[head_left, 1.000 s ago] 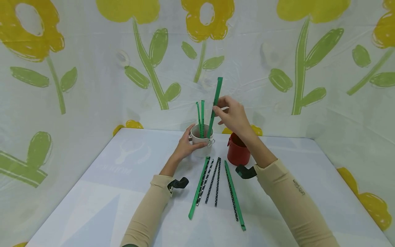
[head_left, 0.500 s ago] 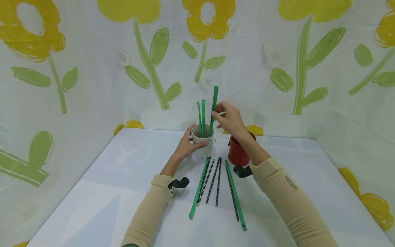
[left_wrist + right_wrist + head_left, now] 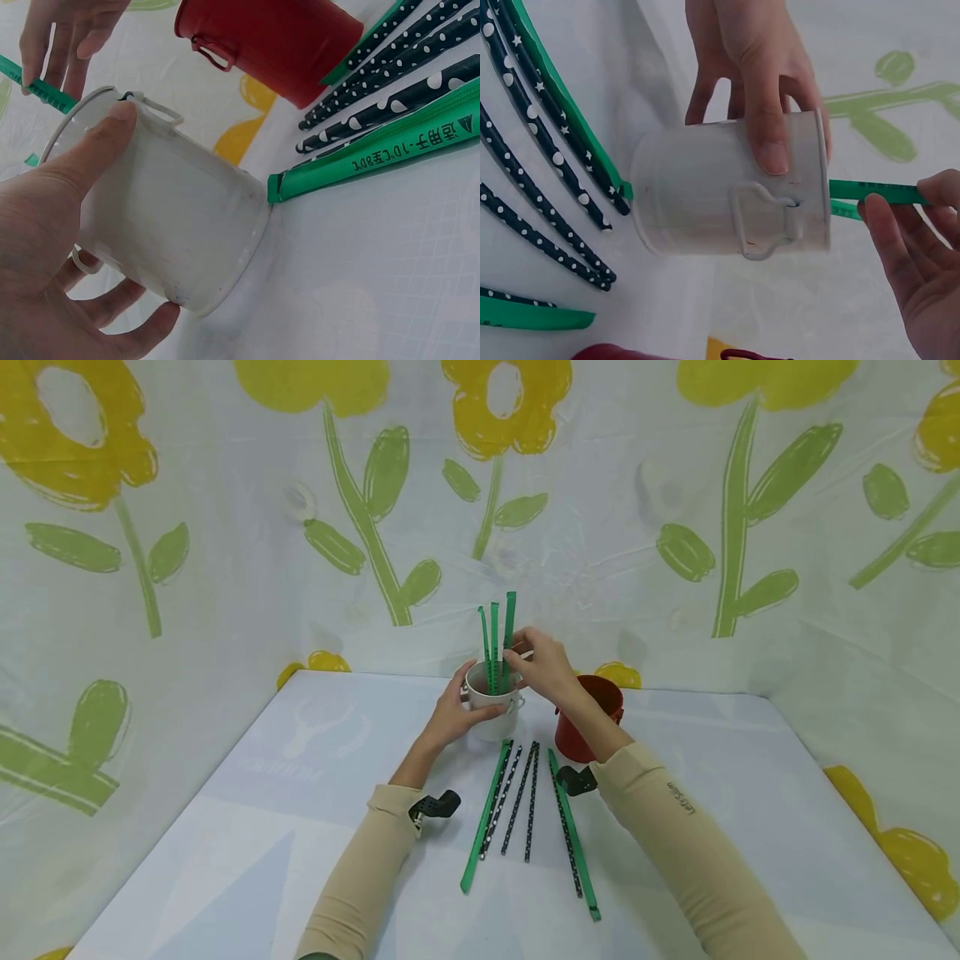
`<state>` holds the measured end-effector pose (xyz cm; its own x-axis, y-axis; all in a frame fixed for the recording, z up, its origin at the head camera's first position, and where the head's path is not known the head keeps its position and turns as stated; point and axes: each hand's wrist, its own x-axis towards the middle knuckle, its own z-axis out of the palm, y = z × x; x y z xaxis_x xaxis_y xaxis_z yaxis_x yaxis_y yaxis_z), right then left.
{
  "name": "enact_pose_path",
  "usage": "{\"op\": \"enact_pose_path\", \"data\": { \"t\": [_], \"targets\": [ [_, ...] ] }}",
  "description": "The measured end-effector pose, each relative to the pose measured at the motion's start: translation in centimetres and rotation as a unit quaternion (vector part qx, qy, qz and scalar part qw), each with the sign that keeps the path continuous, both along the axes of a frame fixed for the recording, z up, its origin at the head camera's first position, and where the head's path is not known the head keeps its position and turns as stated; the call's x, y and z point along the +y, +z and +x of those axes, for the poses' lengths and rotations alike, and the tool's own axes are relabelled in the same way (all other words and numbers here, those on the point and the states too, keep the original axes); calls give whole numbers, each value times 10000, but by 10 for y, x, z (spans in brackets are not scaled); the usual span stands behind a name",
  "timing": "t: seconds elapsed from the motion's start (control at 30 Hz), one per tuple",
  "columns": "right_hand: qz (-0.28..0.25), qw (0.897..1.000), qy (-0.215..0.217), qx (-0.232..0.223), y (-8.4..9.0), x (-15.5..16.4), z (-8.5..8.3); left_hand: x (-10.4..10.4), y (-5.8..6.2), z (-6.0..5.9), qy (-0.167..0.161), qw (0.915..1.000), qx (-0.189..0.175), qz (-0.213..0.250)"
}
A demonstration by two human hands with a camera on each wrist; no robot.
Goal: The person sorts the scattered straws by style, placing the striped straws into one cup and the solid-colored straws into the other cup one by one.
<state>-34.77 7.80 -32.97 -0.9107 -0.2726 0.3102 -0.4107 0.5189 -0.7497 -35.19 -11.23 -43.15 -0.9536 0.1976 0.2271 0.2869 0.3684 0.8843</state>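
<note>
My left hand (image 3: 453,718) grips a small white metal bucket (image 3: 495,724) at the back middle of the table, thumb across its side below the rim. With thumb and fingertips, my right hand (image 3: 547,670) pinches a green wrapped straw (image 3: 510,614) upright; its lower part is down inside the bucket, hidden by the wall in the right wrist view. Two more green wrapped straws (image 3: 494,635) stand in the bucket, left of the held one. In the left wrist view, the bucket's wire handle (image 3: 157,109) shows near the thumb.
Just right of the white bucket stands a red bucket (image 3: 588,735), partly behind my right forearm. In front lie several black dotted straws (image 3: 531,802), with a green wrapped straw (image 3: 480,835) at the left and another green wrapped straw (image 3: 581,852) at the right. A flowered curtain (image 3: 600,527) hangs behind.
My right hand has moved down and left, lowering the green straw deeper into the white bucket beside the other two. The left hand keeps its hold on the bucket.
</note>
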Motion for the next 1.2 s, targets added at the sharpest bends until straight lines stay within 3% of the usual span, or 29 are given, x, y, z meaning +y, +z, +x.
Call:
{"op": "enact_pose_path", "data": {
  "t": [0.37,1.2],
  "targets": [
    [107,9998,-53,-179,-7,1,-3,2,2,1,40,10000,-47,-5],
    [144,9994,64,-308,-6,13,15,1,-1,-1,68,10000,14,-10]
  ]
}}
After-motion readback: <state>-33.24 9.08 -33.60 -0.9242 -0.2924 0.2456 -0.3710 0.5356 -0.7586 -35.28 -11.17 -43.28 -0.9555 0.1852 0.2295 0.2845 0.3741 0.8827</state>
